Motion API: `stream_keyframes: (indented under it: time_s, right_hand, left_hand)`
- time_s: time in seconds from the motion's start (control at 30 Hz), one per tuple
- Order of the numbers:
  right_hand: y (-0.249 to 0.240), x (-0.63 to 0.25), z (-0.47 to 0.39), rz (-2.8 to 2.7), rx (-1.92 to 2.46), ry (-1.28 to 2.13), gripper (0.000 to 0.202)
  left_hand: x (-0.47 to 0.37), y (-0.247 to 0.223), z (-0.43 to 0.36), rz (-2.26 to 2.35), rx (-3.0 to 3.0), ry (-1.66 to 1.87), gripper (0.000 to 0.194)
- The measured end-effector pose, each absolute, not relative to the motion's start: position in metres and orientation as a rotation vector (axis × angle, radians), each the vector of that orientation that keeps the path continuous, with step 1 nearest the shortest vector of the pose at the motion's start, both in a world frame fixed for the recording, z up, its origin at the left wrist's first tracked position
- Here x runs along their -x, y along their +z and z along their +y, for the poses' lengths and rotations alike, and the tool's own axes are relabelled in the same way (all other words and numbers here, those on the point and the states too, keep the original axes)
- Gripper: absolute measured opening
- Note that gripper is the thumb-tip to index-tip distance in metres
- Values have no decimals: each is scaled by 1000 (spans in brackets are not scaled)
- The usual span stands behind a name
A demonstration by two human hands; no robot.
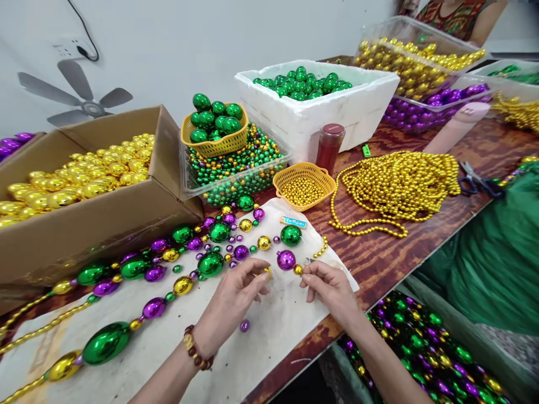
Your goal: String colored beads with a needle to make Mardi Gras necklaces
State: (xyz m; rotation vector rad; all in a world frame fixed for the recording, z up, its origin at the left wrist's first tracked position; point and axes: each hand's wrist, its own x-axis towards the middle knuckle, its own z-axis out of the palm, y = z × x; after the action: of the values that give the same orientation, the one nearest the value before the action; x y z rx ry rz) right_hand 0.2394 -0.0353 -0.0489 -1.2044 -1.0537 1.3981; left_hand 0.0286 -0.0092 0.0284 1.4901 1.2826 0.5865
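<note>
My left hand (242, 286) is closed in a pinch, with a small yellow piece (268, 271) showing at its fingertips; its kind is unclear. Opposite it, my right hand (330, 283) pinches at a gold bead (298, 270), which touches a round purple bead (286, 260). Just above lies a large green bead (291, 235), next to a blue-and-orange packet (293, 223). To the left, a strand of green, purple and gold beads (154, 308) runs across the white cloth (168, 359). A loose purple bead (245, 325) rests below my left hand.
A yellow basket of small gold beads (304, 188) stands behind my hands. Coiled gold bead chains (396, 185) and scissors (478, 178) lie right. A cardboard box (84, 241), a foam box (311, 123) and clear tubs surround the table. Another person's arm (486, 22) shows at top right.
</note>
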Motion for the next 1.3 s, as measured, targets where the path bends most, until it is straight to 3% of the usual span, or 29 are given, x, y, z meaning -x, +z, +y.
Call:
stream_keyframes:
  time_s: [0.2, 0.57, 1.3]
  right_hand:
    - [-48, -241, -41, -1265, 1156, 1433, 13]
    - [-42, -233, -41, -1484, 1055, 1466, 13]
    - [-39, -231, -46, -1703, 1103, 1482, 14]
  left_hand:
    - [-41, 24, -25, 1086, -999, 628, 45]
    - [-47, 26, -35, 911, -607, 695, 34]
    - [-39, 22, -56, 953, -407, 744, 28]
